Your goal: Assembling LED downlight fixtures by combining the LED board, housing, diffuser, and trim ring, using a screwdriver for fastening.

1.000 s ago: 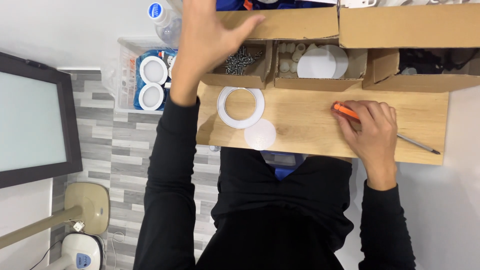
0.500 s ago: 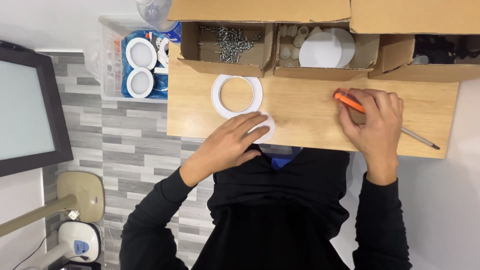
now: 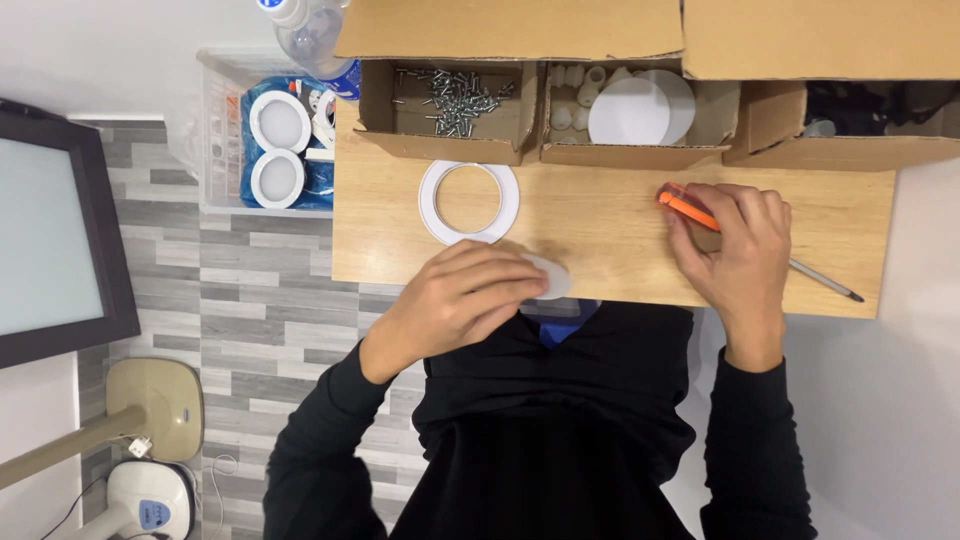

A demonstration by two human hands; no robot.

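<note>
Head view, seen over the person's shoulders: the left hand (image 3: pixel 455 300) curls over a white disc (image 3: pixel 550 277) at the near edge of the board (image 3: pixel 600 225), just below the white ring (image 3: pixel 468 202). The right hand (image 3: pixel 735 250) grips an orange-handled screwdriver (image 3: pixel 745 243) flat on the board's right side. Ring and disc lie apart, unjoined; screws (image 3: pixel 455 97) remain in their box (image 3: pixel 440 145) just beyond the ring.

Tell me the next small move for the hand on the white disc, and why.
Probably lift the white disc and carry it to the white ring: the left hand already covers it at the table's near edge, the ring lies just beyond, and the right hand rests on the screwdriver.
</note>
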